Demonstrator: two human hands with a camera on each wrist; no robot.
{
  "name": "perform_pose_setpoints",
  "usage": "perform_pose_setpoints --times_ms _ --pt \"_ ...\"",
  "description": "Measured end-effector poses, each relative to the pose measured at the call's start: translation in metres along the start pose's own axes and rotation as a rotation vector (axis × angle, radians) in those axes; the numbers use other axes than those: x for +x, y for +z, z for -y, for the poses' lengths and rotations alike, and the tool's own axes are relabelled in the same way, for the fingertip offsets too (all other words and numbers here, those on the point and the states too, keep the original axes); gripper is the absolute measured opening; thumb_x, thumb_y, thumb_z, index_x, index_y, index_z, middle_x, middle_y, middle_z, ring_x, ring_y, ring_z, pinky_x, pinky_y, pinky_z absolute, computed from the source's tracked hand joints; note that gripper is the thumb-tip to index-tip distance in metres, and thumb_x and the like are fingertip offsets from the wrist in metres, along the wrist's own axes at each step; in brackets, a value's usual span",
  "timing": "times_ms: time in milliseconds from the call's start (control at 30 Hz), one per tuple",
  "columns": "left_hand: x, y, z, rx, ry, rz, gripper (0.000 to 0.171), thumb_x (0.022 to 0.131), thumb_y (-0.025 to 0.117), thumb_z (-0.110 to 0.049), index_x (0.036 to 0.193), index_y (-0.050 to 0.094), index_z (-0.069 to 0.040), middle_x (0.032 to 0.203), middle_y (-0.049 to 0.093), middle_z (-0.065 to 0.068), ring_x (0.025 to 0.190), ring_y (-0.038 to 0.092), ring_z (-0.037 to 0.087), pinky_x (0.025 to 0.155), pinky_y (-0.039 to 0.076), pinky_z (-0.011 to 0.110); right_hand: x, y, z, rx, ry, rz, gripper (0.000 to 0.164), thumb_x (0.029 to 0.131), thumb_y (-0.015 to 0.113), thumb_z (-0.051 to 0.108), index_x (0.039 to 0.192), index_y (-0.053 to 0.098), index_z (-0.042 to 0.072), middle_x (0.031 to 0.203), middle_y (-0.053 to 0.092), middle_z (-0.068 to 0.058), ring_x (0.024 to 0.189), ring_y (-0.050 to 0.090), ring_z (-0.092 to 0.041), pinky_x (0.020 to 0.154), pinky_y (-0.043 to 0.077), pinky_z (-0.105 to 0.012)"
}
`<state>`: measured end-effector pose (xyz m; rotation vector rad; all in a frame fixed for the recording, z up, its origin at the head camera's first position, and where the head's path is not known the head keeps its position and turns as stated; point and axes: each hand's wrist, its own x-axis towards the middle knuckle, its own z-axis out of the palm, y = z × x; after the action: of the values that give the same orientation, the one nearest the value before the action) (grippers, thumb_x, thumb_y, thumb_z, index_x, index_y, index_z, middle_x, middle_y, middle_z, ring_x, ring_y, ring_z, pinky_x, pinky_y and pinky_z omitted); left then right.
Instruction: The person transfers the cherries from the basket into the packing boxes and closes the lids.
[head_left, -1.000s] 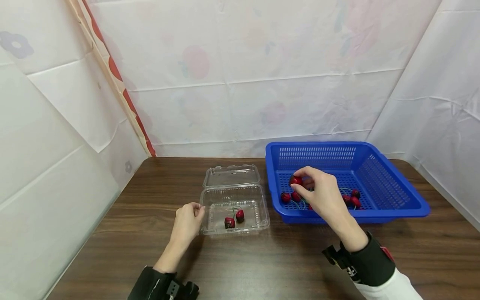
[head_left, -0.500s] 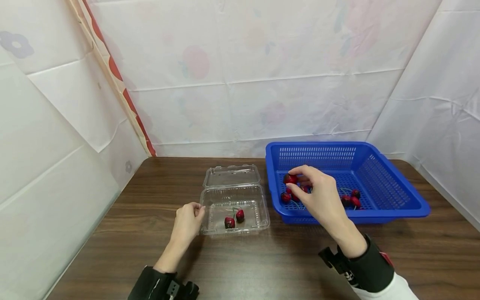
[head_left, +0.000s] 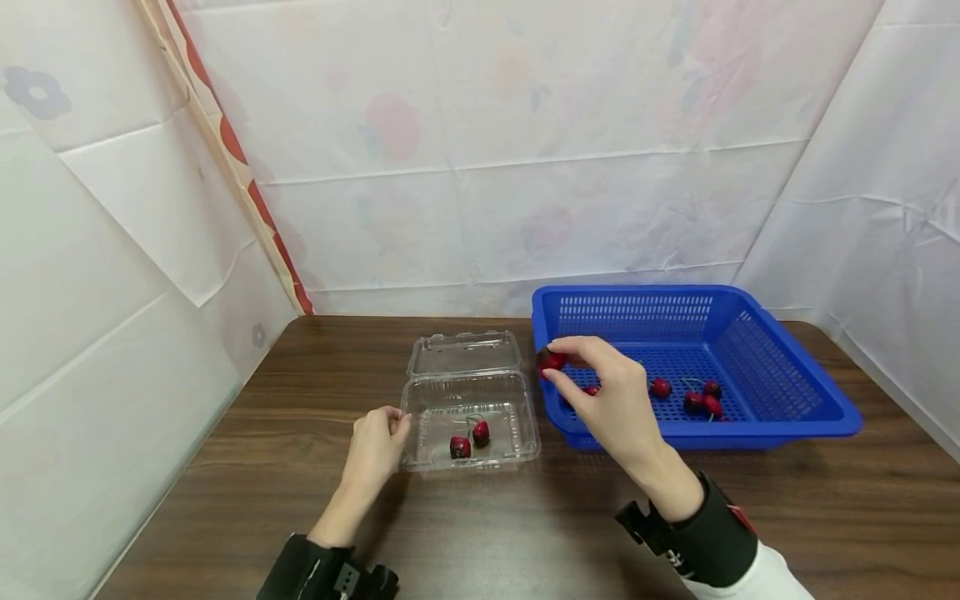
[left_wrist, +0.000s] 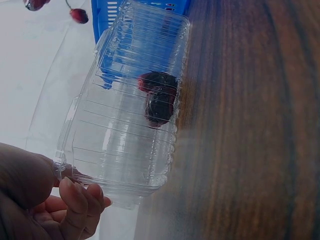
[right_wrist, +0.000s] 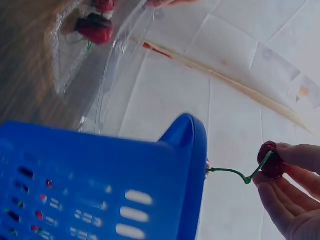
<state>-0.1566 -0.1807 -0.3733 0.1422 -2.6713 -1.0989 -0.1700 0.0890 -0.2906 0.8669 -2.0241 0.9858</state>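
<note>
Head view. A brown wood-grained table (head_left: 465, 533) is enclosed by pale printed cloth (head_left: 480, 183) behind the basket (head_left: 697, 431) and to either side of it. The clear box (head_left: 498, 458), its lid (head_left: 465, 355) opened back, lies just left of the basket and contains two cherries (head_left: 460, 447). More cherries (head_left: 711, 406) lie within the basket, partly screened by the right hand (head_left: 611, 400). Thumb and fingers of that hand pinch the held cherry (head_left: 550, 360) at the basket's left rim. The left hand (head_left: 377, 446) grips the box's edge farthest from the basket.

Left wrist view. Curled fingers (left_wrist: 80, 205) pinch the box's edge; the basket shows through the clear plastic. A stemmed cherry (left_wrist: 78, 16) hangs near the basket's corner.

Right wrist view. The basket's slotted wall obscures its contents. The held cherry is just beyond the rim, apart from it; its green stem (right_wrist: 240, 176) bends and points toward the basket, ending at a red sliver mostly hidden by the rim. The fruit looks roundish; its long axis cannot be told
</note>
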Motion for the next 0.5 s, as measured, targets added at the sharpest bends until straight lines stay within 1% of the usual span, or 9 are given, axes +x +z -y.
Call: perform_pose_setpoints --times_ms 67,267,500 --pt "0.000 0.000 0.000 -0.003 0.002 0.001 0.018 0.085 0.051 -0.004 0.085 0.059 0.012 0.052 0.049 0.001 0.040 0.040 0.008 0.037 0.033 0.020 0.000 0.004 0.001 0.020 -0.018 -0.005 0.033 0.067 0.073 -0.002 0.098 0.063 0.005 0.092 0.062 -0.003 0.083 0.058 -0.012 0.068 0.048 -0.029" --pt "0.000 0.000 0.001 0.010 0.002 -0.008 0.018 0.084 0.052 -0.005 0.084 0.060 0.011 0.053 0.049 0.001 0.040 0.041 0.008 0.039 0.035 0.022 -0.001 0.015 0.005 0.062 -0.032 0.005 0.033 0.068 0.073 -0.002 0.099 0.062 0.004 0.094 0.062 -0.004 0.085 0.058 -0.013 0.072 0.047 -0.026" --pt "0.000 0.000 0.000 0.007 0.003 -0.012 0.017 0.084 0.052 -0.004 0.083 0.060 0.010 0.052 0.047 0.000 0.041 0.039 0.008 0.038 0.032 0.021 0.001 0.027 0.009 0.120 -0.029 0.016 0.032 0.069 0.073 -0.001 0.098 0.062 0.003 0.093 0.062 -0.004 0.084 0.058 -0.011 0.071 0.048 -0.026"
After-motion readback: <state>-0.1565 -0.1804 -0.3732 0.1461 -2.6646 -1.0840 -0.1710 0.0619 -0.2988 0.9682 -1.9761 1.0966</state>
